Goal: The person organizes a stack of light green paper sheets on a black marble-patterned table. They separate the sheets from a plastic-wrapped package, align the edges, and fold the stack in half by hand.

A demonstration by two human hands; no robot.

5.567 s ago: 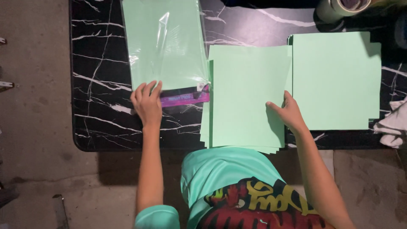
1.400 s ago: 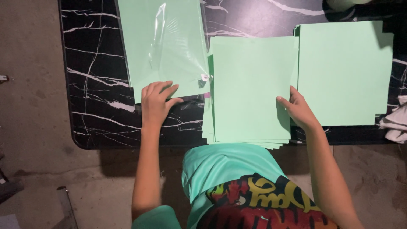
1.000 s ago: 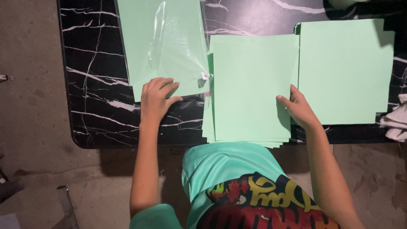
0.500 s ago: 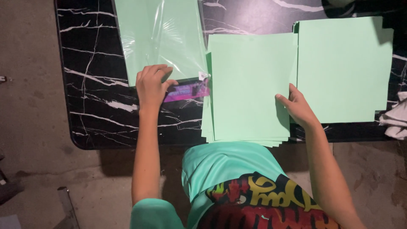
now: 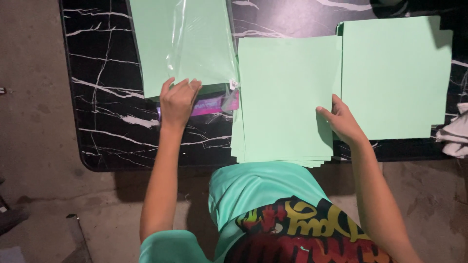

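- Partly hidden: left hand (image 5: 178,101) fingertips curl over the near edge of the clear plastic sleeve (image 5: 187,44), so whether they pinch the film or just press on it, cannot tell.
- Right hand (image 5: 342,122): thumb lies on top of the middle paper stack (image 5: 287,95) at its right edge; the other fingers sit behind that edge, out of sight. Looks like a grip on the top sheets.
- Sleeve holds mint-green sheets, glare streaks run down the film, and its top is cut off by the frame.
- A purple strip (image 5: 214,103) pokes out below the sleeve, just right of the left hand; print on it too blurred to make out.
- Middle stack: mint-green, lower edges fanned slightly, overhanging the near edge of the black marble-pattern table (image 5: 105,122).
- Second green stack (image 5: 395,78) lies to the right, its left edge tucked just behind the middle stack.
- White cloth (image 5: 456,136) at the far right, cut off.
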